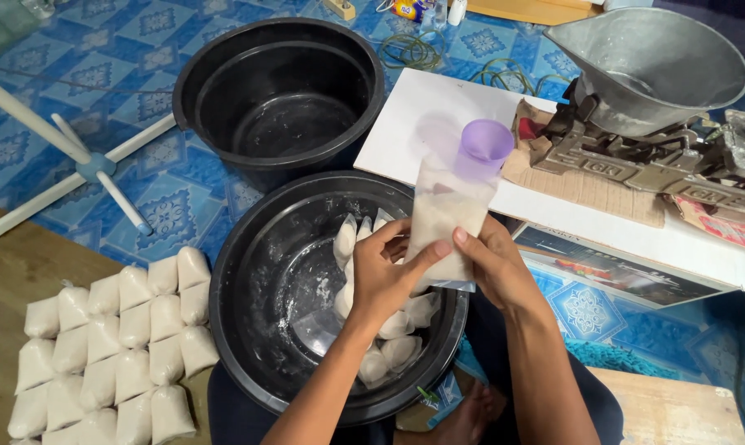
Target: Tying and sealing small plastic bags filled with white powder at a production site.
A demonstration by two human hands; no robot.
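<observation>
My left hand [385, 276] and my right hand [494, 265] both grip a clear plastic bag [446, 216] partly filled with white powder, held upright above a black basin [261, 313]. A purple plastic cup [485, 142] sits tilted in the bag's open mouth. Several filled, tied white bags [389, 338] lie inside that basin under my hands.
An empty black basin [280, 95] stands behind the first. Rows of filled white bags [113, 346] lie on the floor at left. A metal balance scale with a pan [648, 70] rests on a white board [422, 115] at right. A white fan stand [92, 165] lies at far left.
</observation>
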